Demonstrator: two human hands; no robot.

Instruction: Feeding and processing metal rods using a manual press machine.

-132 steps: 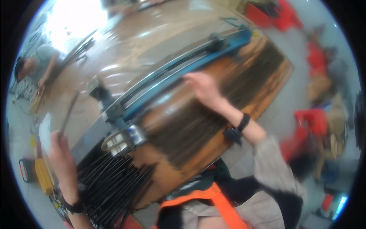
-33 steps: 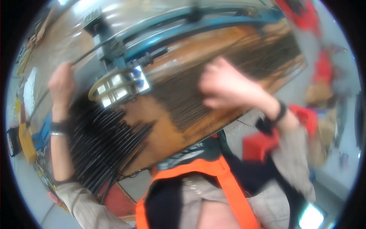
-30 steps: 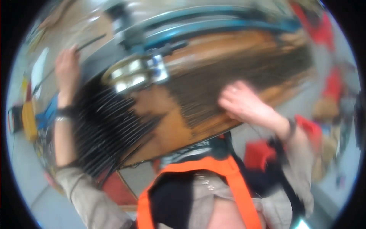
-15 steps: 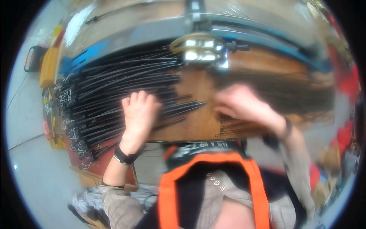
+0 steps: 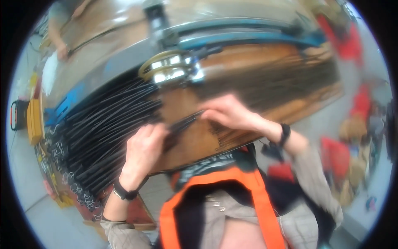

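Observation:
A slim black rod [image 5: 185, 123] spans the gap between my two hands above the wooden bench top. My left hand [image 5: 145, 147], with a dark watch at its wrist, is closed around the rod at its left side, over the front edge of a wide pile of long black rods [image 5: 110, 112]. At the rod's right end the fingers of my right hand [image 5: 230, 111] are pinched together; whether a second thin piece is in them is hidden by blur. Beside that hand lies a dense bundle of thin dark rods [image 5: 273, 83], with a few thin ones nearer me.
Behind the piles stands a shiny metal fixture with a yellowish ring [image 5: 168, 68], mounted by a blue-grey rail [image 5: 244, 37]. White string loops [image 5: 83, 195] hang from the black rods' left ends. Another person's hand [image 5: 63, 52] rests at the far left. A yellow box [image 5: 35, 122] stands left.
The view has turned, shifting the bench. My hands hold one black rod between them now; earlier they were farther apart, the left over the pile and the right by the thin rods.

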